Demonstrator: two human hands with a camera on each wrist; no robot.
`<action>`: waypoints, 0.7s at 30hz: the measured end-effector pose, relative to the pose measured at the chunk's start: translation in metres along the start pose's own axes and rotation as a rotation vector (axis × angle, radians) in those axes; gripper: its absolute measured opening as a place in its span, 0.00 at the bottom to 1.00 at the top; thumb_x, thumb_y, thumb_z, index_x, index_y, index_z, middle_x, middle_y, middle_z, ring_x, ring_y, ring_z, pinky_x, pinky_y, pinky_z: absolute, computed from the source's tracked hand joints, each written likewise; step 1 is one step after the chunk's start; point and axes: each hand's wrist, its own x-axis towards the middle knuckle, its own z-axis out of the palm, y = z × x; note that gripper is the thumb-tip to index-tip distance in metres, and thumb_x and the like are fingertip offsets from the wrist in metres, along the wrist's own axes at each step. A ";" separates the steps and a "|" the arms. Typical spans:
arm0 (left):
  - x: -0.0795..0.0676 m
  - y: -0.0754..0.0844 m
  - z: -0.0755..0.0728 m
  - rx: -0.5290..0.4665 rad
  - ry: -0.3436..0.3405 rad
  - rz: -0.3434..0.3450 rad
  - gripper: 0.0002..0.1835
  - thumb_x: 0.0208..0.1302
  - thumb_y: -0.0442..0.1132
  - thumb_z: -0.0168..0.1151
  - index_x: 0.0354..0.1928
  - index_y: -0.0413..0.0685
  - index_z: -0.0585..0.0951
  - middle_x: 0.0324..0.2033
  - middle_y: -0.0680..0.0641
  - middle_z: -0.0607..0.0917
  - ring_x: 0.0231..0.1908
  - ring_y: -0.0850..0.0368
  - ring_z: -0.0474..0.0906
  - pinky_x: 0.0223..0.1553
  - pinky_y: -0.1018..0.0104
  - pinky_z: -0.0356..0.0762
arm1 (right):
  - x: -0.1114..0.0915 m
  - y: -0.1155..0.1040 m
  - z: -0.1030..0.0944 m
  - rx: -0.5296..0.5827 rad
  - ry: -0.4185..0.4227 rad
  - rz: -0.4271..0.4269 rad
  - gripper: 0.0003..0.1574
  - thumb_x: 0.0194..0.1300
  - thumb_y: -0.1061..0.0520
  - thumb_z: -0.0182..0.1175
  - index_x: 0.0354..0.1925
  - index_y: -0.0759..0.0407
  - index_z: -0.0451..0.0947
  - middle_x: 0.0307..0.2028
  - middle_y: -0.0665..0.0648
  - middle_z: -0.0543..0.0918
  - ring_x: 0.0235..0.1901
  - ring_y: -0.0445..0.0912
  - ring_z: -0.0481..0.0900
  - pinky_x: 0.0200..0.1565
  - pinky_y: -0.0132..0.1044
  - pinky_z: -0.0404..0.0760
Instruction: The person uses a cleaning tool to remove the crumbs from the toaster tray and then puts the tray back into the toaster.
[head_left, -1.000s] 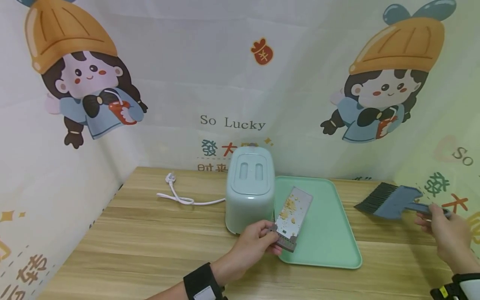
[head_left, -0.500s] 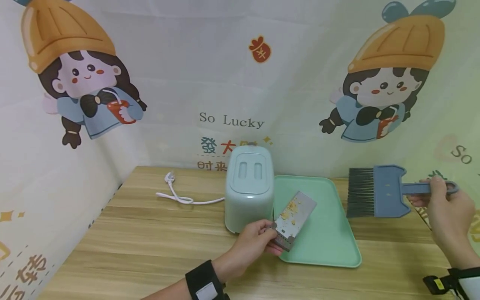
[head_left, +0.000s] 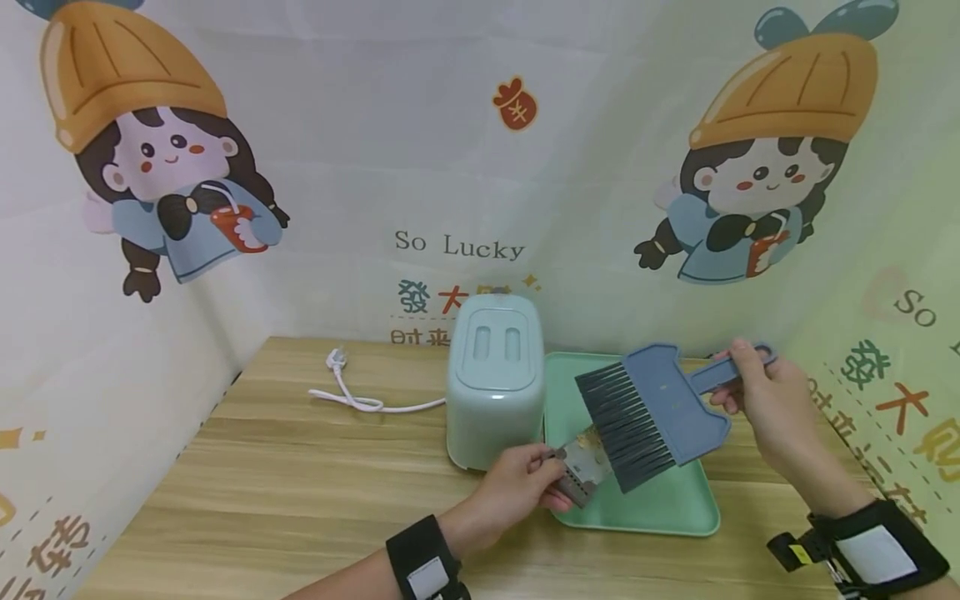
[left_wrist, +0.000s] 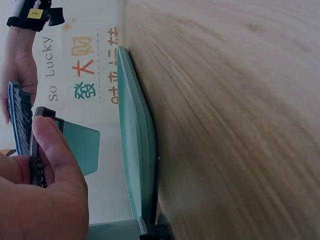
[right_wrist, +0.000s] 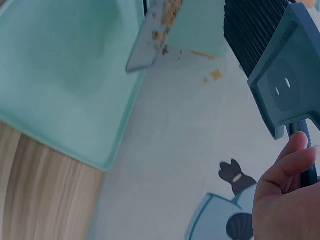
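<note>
My left hand [head_left: 512, 485] grips one end of a flat metal crumb tray [head_left: 576, 481], thumb on top, and holds it over a green tray [head_left: 678, 510]. Yellowish crumbs [right_wrist: 170, 15] lie on the crumb tray's metal face in the right wrist view. A blue brush [head_left: 667, 400] with dark bristles hangs over the crumb tray's far end and hides that part in the head view. My right hand [head_left: 776, 408] holds the brush by its handle. In the left wrist view the bristles [left_wrist: 24, 112] show just beyond the crumb tray's edge.
A pale green toaster [head_left: 495, 417] stands directly left of the green tray, by my left hand. Its white cord and plug [head_left: 367, 404] lie on the wooden table [head_left: 300, 492] to the left. A printed cloth [head_left: 337, 167] hangs behind the table.
My right hand has brought the brush from the right edge leftward, turning it, until it overlaps the crumb tray. My left hand has tilted the crumb tray slightly and otherwise stayed in place.
</note>
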 end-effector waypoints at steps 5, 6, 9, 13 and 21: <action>0.004 -0.002 0.002 -0.012 -0.028 0.015 0.11 0.72 0.38 0.52 0.47 0.38 0.78 0.31 0.44 0.85 0.29 0.57 0.82 0.35 0.67 0.83 | 0.002 0.010 0.017 0.039 -0.059 0.014 0.29 0.75 0.42 0.43 0.41 0.67 0.73 0.20 0.54 0.79 0.19 0.42 0.75 0.19 0.30 0.76; 0.005 -0.002 0.002 -0.015 -0.032 0.016 0.11 0.72 0.38 0.52 0.47 0.39 0.78 0.31 0.44 0.85 0.29 0.57 0.82 0.35 0.68 0.83 | 0.002 0.011 0.020 0.050 -0.071 0.015 0.29 0.75 0.42 0.43 0.41 0.67 0.73 0.20 0.54 0.79 0.19 0.42 0.75 0.19 0.29 0.76; 0.006 -0.004 0.003 -0.024 -0.037 0.014 0.12 0.72 0.41 0.52 0.46 0.39 0.78 0.31 0.44 0.85 0.29 0.58 0.81 0.34 0.70 0.82 | 0.002 0.016 0.025 0.053 -0.085 0.026 0.29 0.75 0.41 0.43 0.41 0.67 0.72 0.20 0.53 0.79 0.19 0.41 0.75 0.20 0.28 0.76; 0.008 -0.008 0.005 -0.039 -0.034 0.027 0.13 0.73 0.42 0.51 0.44 0.38 0.79 0.31 0.44 0.84 0.28 0.58 0.81 0.33 0.70 0.82 | 0.002 0.021 0.030 0.059 -0.078 0.042 0.30 0.75 0.41 0.44 0.40 0.68 0.73 0.19 0.51 0.78 0.19 0.40 0.74 0.19 0.28 0.75; 0.009 -0.012 0.005 -0.044 -0.019 0.042 0.15 0.74 0.42 0.50 0.40 0.36 0.78 0.28 0.45 0.83 0.27 0.58 0.80 0.33 0.69 0.82 | -0.002 0.030 0.037 -0.034 -0.061 0.025 0.32 0.75 0.41 0.43 0.42 0.70 0.74 0.19 0.54 0.79 0.19 0.42 0.76 0.20 0.30 0.76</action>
